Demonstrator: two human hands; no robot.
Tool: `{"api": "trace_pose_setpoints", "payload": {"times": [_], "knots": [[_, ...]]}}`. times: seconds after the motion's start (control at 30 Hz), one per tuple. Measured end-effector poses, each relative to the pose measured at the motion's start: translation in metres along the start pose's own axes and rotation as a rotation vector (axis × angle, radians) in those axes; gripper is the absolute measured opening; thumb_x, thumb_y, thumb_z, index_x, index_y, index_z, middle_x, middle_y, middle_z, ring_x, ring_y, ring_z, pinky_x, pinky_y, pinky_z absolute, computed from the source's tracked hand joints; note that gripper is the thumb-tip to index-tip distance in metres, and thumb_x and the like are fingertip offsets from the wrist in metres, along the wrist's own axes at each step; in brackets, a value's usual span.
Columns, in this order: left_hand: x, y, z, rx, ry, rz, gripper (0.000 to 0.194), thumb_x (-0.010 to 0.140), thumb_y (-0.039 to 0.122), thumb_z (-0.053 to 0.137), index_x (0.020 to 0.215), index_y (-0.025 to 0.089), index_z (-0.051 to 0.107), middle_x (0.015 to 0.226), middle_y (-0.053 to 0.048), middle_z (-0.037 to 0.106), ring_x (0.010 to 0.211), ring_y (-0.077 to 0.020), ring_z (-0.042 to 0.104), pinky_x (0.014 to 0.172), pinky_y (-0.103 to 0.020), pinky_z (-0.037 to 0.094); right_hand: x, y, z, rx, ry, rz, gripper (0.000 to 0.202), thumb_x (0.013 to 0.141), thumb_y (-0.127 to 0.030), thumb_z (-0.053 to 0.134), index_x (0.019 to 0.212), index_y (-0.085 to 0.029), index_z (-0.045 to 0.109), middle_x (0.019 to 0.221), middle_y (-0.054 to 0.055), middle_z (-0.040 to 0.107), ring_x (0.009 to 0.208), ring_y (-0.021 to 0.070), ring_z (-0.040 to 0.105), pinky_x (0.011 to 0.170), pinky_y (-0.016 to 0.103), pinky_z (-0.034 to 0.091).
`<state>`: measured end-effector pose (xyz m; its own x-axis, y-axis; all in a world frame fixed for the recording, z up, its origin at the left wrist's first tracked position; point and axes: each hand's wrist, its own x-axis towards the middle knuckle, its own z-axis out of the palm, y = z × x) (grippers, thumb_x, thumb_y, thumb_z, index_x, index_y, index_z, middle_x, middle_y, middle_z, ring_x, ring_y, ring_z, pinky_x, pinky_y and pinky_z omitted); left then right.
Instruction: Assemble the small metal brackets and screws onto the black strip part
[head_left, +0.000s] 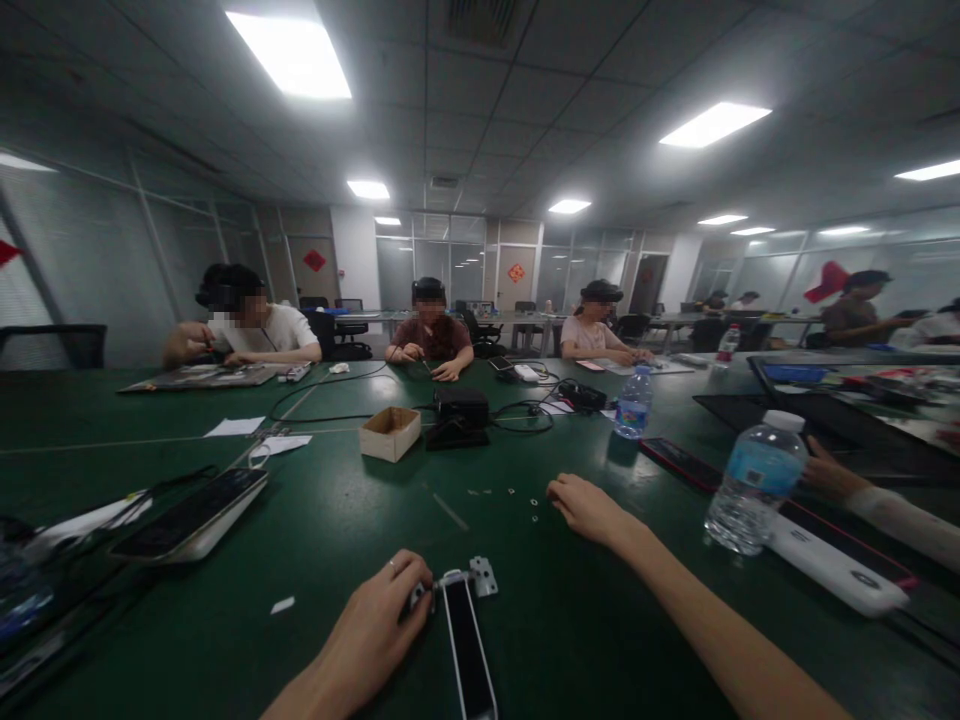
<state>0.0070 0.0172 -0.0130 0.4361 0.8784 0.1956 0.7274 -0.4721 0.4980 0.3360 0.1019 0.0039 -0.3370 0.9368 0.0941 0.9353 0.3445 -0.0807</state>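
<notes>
A long narrow device [469, 645] with a white frame and a black face lies on the green table in front of me. My left hand [382, 615], a ring on one finger, is closed at its far left corner around a small metal part, mostly hidden by the fingers. On the other side of that end sits a metal bracket with holes [484, 577]. My right hand [589, 508] rests farther out on the table, fingers curled and close together. What they hold, if anything, is hidden. Beside its fingertips lie several tiny pale rings, one small ring [534, 502] being nearest.
An open cardboard box [391, 434] and a black device [459, 415] with cables stand ahead. Water bottles [759, 480] and a white power bank [836, 565] are at right. A phone [193, 515] lies left. A person's arm [885, 505] reaches in at right; other people sit opposite.
</notes>
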Motion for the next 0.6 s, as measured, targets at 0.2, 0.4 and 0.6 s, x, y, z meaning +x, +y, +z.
{"api": "trace_pose_setpoints", "payload": {"times": [0.2,0.4,0.6], "knots": [[-0.001,0.002,-0.001,-0.003,0.007,0.004,0.016,0.089,0.022,0.041,0.092,0.024,0.056,0.103,-0.002,0.06,0.081,-0.0155,0.06,0.071,-0.025,0.045,-0.001,-0.006,-0.001,-0.001,0.032,-0.012,0.018,0.09,-0.013,0.046,0.099,-0.014,0.061,0.102,0.012,0.061,0.093,0.0219,0.058,0.079,0.031,0.047],[-0.001,0.002,-0.001,-0.007,-0.011,-0.001,0.016,0.089,0.021,0.04,0.093,0.023,0.056,0.104,-0.003,0.059,0.083,-0.0163,0.059,0.073,-0.027,0.045,0.001,-0.01,0.008,-0.008,0.06,-0.046,0.023,0.089,-0.009,0.045,0.105,-0.014,0.061,0.106,0.013,0.06,0.094,0.0223,0.057,0.08,0.033,0.047],[-0.002,0.0,0.001,0.012,-0.005,0.008,0.015,0.089,0.02,0.042,0.094,0.023,0.056,0.104,-0.003,0.058,0.084,-0.0164,0.059,0.073,-0.026,0.045,0.007,-0.014,0.016,-0.01,0.078,-0.132,0.026,0.092,-0.015,0.046,0.113,-0.018,0.062,0.109,0.011,0.06,0.098,0.0229,0.055,0.083,0.034,0.045]]}}
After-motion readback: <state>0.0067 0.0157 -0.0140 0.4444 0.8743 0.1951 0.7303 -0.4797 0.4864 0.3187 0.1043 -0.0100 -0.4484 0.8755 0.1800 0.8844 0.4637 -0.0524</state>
